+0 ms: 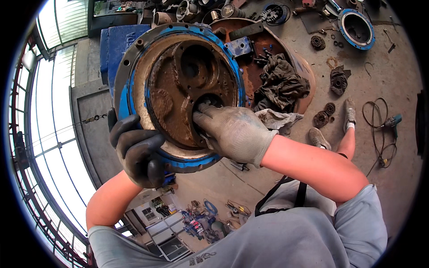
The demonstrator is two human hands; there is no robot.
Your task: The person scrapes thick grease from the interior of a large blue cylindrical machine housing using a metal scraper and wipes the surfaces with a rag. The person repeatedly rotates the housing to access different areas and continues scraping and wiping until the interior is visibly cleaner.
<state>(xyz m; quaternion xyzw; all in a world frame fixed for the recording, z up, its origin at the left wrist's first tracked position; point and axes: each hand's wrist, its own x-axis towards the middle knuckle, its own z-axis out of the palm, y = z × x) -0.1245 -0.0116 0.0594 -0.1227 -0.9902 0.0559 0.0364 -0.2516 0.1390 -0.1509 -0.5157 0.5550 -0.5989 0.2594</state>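
In front of me stands a large round metal housing (pixel 127 100) with a blue, bolt-holed flange. Its recessed brown, rusty face (pixel 163 102) has two round openings. My right hand (pixel 237 131), in a dirty grey glove, reaches into the lower opening (pixel 210 99). Its fingers are bent together there; the tips and anything they grip are hidden in the dark. At the lower left, my left hand (pixel 138 149), in a black-coated glove, curls its fingers against the housing's flange.
Behind the housing, a rusty drum-like container (pixel 300 67) holds dark crumpled rags (pixel 281 80) and a small blue block (pixel 239 47). On the floor to the right lie a blue-rimmed ring part (pixel 356 29), greasy gears (pixel 321 118) and a corded power tool (pixel 393 120). Another person's shoe (pixel 319 138) is close by.
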